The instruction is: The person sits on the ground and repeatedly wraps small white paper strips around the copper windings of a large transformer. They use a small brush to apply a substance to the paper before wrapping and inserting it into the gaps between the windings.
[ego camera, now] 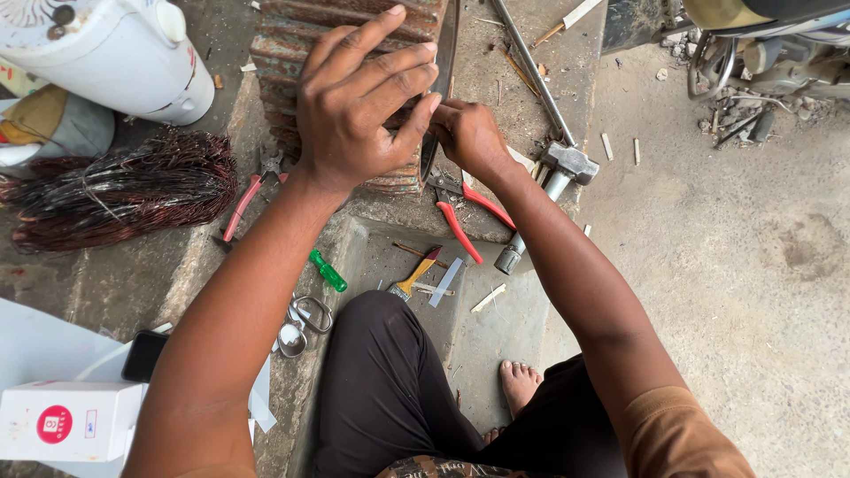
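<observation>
Left hand [359, 111] spread flat over the rusty laminated core [292, 53] on the concrete ledge [496, 80], fingers pressing down. Right hand [469, 133] pinching a thin strip at the core's right edge; exact grip hard to tell. Likely risks: cut fingertips from sharp laminations, strip slipping, pliers [465, 217] and hammer [553, 177] nudged off.

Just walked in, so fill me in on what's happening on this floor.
A person sits on a concrete step, both hands on a ribbed, rusty metal core. The left hand lies spread over its top; the right hand pinches at its edge, though what it grips is hidden. Red-handled pliers and a hammer lie beside it, a bundle of copper wire to the left, scissors lower down.
</observation>
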